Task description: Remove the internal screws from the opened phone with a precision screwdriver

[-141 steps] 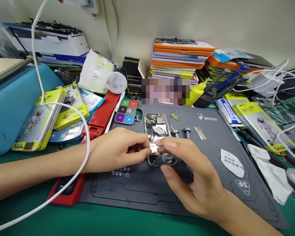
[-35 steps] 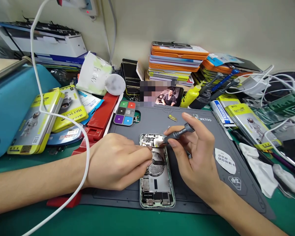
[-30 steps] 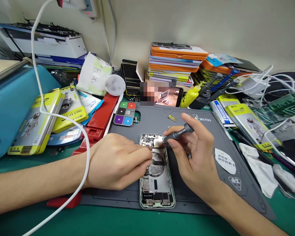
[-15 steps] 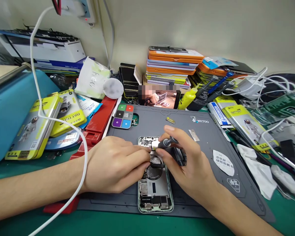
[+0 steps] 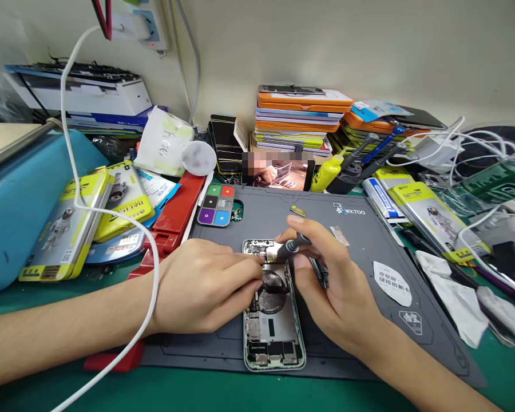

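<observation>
An opened phone (image 5: 283, 326) with a pale green frame lies on the grey work mat (image 5: 214, 355), its inner parts exposed. My left hand (image 5: 210, 286) reaches over its left edge, fingertips pinched together near the upper part; what they hold, if anything, is hidden. A dark piece (image 5: 277, 286) crosses the round coil just below those fingertips. In my right hand (image 5: 335, 280) is a dark grey screwdriver (image 5: 292, 246), tilted, its lower end at the phone's top. Index finger and thumb lie on either side of the handle. Another dark object partly shows behind this hand.
A coloured screw tray (image 5: 217, 205) sits at the mat's upper left. A white oval sticker (image 5: 392, 283) lies on the right. Battery packs (image 5: 68, 229) and a red tool (image 5: 175, 212) line the left side. A white cable (image 5: 154, 269) hangs across my left forearm.
My right thumb has drawn back to the right from the screwdriver's lower end. My left hand keeps its pinch at the phone. The whole view has shifted slightly.
</observation>
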Available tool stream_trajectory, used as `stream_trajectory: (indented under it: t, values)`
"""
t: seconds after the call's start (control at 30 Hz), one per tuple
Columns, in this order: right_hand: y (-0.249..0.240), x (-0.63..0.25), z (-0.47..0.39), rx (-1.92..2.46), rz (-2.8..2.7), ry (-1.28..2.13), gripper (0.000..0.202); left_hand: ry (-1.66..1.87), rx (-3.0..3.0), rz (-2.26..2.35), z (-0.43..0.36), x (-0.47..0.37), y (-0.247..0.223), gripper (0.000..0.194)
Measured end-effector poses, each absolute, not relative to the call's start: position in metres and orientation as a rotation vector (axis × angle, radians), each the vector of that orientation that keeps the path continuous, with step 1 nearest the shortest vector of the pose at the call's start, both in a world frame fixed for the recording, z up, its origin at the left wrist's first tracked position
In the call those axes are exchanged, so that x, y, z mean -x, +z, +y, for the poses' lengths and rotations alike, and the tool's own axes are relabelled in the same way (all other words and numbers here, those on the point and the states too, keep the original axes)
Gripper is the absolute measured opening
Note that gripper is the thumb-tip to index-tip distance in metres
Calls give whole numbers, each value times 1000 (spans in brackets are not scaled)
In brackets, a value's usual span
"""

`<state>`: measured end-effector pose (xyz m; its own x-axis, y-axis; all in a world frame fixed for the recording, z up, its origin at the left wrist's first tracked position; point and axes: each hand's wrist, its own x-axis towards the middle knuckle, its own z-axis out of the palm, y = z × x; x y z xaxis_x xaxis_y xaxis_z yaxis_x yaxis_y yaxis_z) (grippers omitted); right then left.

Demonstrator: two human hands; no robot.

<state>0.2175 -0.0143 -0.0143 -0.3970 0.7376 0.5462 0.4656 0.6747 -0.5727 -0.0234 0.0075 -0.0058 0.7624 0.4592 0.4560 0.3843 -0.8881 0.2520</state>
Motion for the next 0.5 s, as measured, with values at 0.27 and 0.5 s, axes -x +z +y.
stream_trajectory:
  t: [0.27, 0.5]
  values:
    - [-14, -222, -13, 926, -2014, 437, 70, 786, -2735, 670, 9, 24, -7, 12]
    - [-15, -223, -13, 849, -2058, 401, 75, 806, -2747, 734, 8, 25, -4, 15]
